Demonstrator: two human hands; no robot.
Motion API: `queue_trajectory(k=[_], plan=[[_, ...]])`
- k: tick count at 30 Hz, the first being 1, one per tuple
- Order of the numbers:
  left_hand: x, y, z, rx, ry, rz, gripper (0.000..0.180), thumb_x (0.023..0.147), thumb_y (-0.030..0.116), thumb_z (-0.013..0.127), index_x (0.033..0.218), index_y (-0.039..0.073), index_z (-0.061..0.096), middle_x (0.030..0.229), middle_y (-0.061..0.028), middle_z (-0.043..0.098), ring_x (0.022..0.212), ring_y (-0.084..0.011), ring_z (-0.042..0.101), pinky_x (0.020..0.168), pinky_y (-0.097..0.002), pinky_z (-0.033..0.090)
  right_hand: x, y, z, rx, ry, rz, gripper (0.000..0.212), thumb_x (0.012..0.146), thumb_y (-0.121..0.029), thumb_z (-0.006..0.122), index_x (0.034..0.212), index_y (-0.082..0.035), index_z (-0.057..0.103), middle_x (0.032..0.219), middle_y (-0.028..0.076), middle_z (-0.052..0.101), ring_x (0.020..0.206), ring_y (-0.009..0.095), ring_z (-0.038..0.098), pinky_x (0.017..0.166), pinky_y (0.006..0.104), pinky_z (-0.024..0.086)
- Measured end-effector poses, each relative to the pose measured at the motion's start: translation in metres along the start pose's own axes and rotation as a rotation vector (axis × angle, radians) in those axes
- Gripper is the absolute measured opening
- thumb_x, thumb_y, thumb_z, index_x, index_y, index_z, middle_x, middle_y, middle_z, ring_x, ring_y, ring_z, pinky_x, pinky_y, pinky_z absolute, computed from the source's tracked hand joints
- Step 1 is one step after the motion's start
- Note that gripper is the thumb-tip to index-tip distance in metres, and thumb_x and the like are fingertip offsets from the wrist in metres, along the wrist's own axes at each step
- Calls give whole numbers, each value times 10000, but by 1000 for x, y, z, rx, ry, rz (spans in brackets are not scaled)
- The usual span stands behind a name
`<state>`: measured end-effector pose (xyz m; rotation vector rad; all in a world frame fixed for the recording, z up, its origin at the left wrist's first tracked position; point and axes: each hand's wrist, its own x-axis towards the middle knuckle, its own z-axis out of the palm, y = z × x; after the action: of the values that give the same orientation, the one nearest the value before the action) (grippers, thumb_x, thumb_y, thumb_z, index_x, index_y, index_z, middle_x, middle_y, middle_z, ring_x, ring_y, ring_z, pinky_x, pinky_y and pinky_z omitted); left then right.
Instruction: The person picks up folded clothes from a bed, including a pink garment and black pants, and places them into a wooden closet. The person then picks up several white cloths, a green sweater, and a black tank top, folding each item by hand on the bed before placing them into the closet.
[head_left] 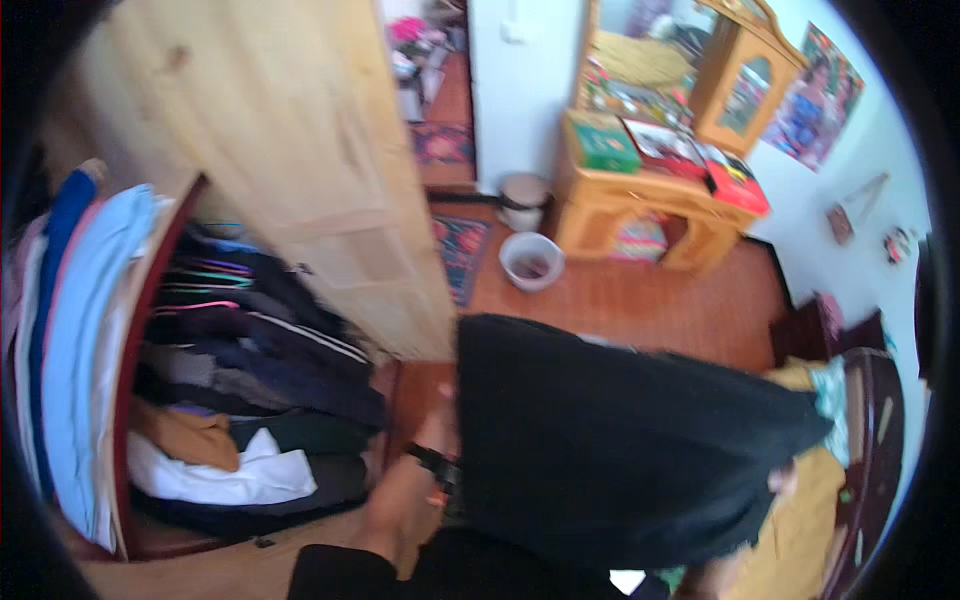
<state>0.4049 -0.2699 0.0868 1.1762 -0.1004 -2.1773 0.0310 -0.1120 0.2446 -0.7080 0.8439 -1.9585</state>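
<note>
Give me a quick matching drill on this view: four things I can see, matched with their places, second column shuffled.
Things:
1. black garment
2. white bucket
3. folded clothes
4. green box

Places:
A. on top of the wooden dressing table
B. stacked inside the open wardrobe
C. held up between the left hand and the right hand
D. on the red-brown floor beside the dressing table

Pairs: 1-C, 2-D, 3-B, 4-A
</note>
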Motion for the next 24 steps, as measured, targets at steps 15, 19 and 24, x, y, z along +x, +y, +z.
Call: queue_trajectory(k=[15, 19, 24], plan=[[-2, 94, -46, 155, 63, 467, 687, 681, -20, 617, 1351, -40, 466, 1231, -175, 615, 1097, -338, 615, 986, -442, 497, 219, 169, -57, -28, -220, 895, 585, 709, -85, 611, 1271, 55, 531, 1225, 162, 625, 1088, 301, 610, 1000, 411, 473], [-8, 114, -52, 268, 178, 350, 596, 714, -20, 621, 1298, -63, 512, 1207, -177, 630, 1081, -304, 632, 978, -421, 508, 236, 240, -69, -224, -411, 1187, 641, 712, 13, 772, 1307, 42, 534, 1240, 135, 635, 1123, 264, 615, 1003, 396, 480], [15, 145, -68, 202, 210, 373, 522, 790, 37, 624, 1295, -52, 531, 1215, -156, 642, 1092, -279, 638, 991, -409, 502, 269, 274, -46, -301, -455, 989, 579, 738, 32, 750, 1282, 12, 554, 1215, 103, 646, 1116, 242, 614, 1005, 387, 474]])
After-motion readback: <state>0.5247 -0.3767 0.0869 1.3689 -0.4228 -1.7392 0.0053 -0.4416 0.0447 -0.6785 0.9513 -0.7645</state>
